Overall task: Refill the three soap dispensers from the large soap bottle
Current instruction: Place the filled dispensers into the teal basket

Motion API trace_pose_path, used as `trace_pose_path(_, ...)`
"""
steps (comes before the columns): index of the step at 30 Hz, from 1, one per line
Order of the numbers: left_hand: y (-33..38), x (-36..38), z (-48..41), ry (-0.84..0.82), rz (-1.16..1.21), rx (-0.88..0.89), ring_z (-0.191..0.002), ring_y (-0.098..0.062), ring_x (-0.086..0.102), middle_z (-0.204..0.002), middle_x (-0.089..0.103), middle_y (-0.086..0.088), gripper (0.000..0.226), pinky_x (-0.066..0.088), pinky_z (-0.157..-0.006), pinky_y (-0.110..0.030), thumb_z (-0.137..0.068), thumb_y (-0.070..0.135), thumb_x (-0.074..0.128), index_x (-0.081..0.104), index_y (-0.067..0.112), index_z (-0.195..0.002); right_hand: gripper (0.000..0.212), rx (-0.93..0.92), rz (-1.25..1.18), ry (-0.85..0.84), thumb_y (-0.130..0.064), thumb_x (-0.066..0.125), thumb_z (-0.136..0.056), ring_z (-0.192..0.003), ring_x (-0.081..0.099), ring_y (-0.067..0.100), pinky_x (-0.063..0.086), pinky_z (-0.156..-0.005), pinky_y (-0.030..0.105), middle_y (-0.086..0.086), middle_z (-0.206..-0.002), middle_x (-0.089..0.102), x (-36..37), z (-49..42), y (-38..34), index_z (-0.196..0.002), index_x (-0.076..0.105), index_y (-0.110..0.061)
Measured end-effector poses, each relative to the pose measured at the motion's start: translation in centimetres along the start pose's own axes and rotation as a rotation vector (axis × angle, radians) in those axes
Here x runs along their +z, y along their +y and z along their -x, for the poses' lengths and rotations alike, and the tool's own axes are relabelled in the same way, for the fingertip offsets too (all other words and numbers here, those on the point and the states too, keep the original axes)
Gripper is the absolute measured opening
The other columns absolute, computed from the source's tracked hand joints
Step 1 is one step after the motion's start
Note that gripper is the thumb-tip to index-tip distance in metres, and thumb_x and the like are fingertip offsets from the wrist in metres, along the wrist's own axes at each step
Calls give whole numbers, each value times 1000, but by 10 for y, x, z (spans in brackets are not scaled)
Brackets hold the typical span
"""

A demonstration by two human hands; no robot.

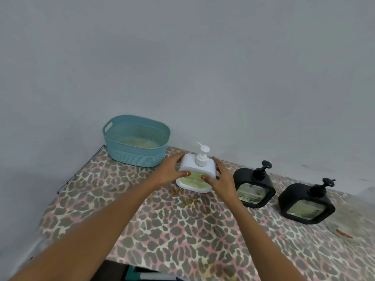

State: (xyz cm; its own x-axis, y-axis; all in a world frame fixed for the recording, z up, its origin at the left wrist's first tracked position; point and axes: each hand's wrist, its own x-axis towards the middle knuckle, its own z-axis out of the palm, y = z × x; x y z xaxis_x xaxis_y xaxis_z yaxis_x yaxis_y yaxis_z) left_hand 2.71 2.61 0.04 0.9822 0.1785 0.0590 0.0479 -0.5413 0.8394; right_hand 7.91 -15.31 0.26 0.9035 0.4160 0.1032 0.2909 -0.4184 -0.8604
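Note:
A white soap dispenser (pixel 197 167) with a white pump and a greenish window stands on the leopard-print table (pixel 182 230). My left hand (pixel 172 169) grips its left side, thumb on the window. My right hand (pixel 220 177) grips its right side, thumb also on the window. Two black soap dispensers stand to the right: one (pixel 253 184) close by, the other (pixel 306 201) farther right. Both have black pumps and greenish windows. No large soap bottle is in view.
A teal plastic basket (pixel 137 140) sits at the table's back left corner against the grey wall. A small reddish object (pixel 344 233) lies near the right edge. Dark items (pixel 146 274) show below the table's front edge.

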Motion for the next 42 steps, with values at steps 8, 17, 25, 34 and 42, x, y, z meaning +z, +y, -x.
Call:
trace_pose_path(8,7,-5,9,45,0,5,-111,-22,56,-128,55,-9,71,50,-91,-34,-70,19,77,44,11,-132,64,-4,62,-14,-9,74,-74,-118,50,26,44,-91,28,11,-129,52,-3,-4,1,-131,45,-7)
trace_pose_path(17,33,-59,35,180,-61,71,-95,-10,55,-116,62,-5,59,42,-78,-21,-69,26,78,54,10,-120,62,-169,121,-130,-13,74,-75,-115,51,24,41,-90,24,9,-132,50,-8,-7,-66,-130,45,-10)
trace_pose_path(25,41,-123,40,358,-90,98,-90,-12,57,-109,64,-5,51,41,-63,-8,-69,23,78,58,9,-113,65,-353,265,-247,-15,74,-75,-119,50,26,38,-90,21,11,-133,49,12,-49,-131,-133,43,-9)
trace_pose_path(34,17,-173,22,573,-195,28,-100,-22,56,-113,60,-12,56,44,-82,-29,-65,24,80,57,7,-114,69,-482,416,-348,-2,71,-75,-125,42,31,35,-106,43,17,-135,44,72,-122,-180,-135,38,-3)
trace_pose_path(42,-24,-165,12,626,-203,-141,-98,-23,57,-108,59,-9,55,48,-82,-38,-65,35,78,58,10,-108,63,-597,585,-348,2,58,-81,-121,45,28,38,-87,34,6,-141,41,122,-154,-164,-137,37,-16)
